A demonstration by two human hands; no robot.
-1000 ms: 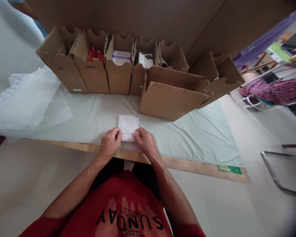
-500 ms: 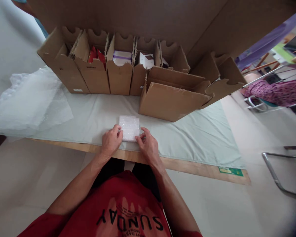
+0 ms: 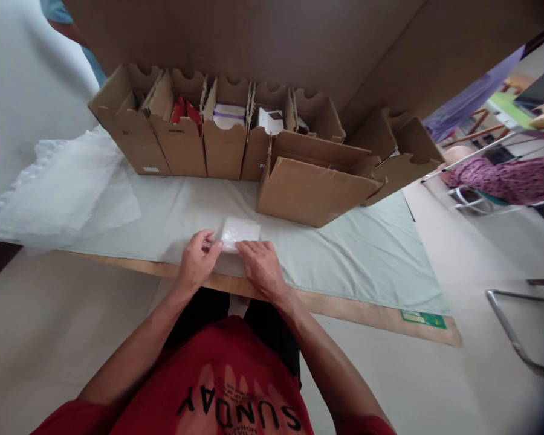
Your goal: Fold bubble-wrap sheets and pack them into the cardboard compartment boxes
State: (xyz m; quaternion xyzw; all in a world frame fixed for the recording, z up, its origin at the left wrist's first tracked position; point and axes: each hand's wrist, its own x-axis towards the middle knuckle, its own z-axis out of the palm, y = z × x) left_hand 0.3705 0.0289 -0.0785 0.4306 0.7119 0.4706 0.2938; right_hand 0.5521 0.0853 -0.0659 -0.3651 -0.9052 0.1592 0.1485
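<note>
The small packet point(image 3: 242, 228) looks like clear plastic bubble wrap, glossy and pebbled, as do the milky sheets point(image 3: 57, 190) at the left. The bins point(image 3: 306, 188) are matt brown cardboard, their cut rims rough (some visibly frayed). A matt, softly creased cloth point(image 3: 344, 263) covers the tabletop point(image 3: 372, 311), whose bare edge appears to be pale wood. The bent tube point(image 3: 503, 326) is smooth, shiny metal; the purple drape point(image 3: 465, 106) is too blurred to tell fabric from plastic.

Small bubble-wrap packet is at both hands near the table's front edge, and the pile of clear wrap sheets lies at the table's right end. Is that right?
One thing is wrong: the clear wrap sheets lie at the table's left end. The head view shows this. The small bubble-wrap packet is at both hands, as you said.
</note>
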